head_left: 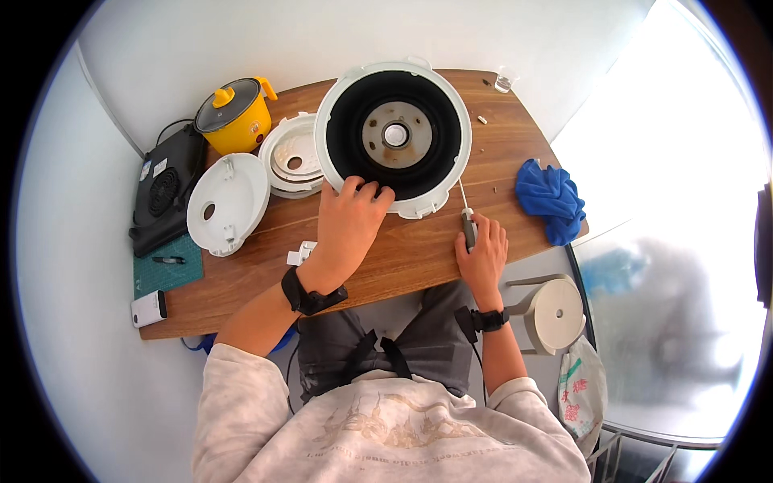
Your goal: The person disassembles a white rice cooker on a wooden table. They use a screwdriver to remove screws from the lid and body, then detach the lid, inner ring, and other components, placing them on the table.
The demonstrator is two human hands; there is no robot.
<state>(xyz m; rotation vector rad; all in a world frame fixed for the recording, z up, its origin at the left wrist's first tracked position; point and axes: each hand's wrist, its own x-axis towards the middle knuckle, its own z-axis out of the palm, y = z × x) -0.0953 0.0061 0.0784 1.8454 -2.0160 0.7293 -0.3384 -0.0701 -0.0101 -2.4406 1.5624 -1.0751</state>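
The body of a white electric cooker [326, 153] stands on the wooden table, its black inside and round heating plate facing up. My left hand [352, 225] grips its near rim, the fingers curled over into the opening. Just right of the cooker, my right hand [484, 251] is closed on the grey-green handle of a screwdriver [469, 225]. The screwdriver's thin shaft points away from me, its tip close to the cooker's lower right side. Left of the body lie a white lid shell [241, 193] with a hole and a round white lid part [282, 165].
At the left are a yellow pot [239, 129], a black portable stove [169, 189], a green mat [165, 275] with a pen, and a white box-shaped device [149, 309]. A blue cloth [551, 200] lies at the right edge. A glass [505, 79] stands far right; a stool [555, 314] is below.
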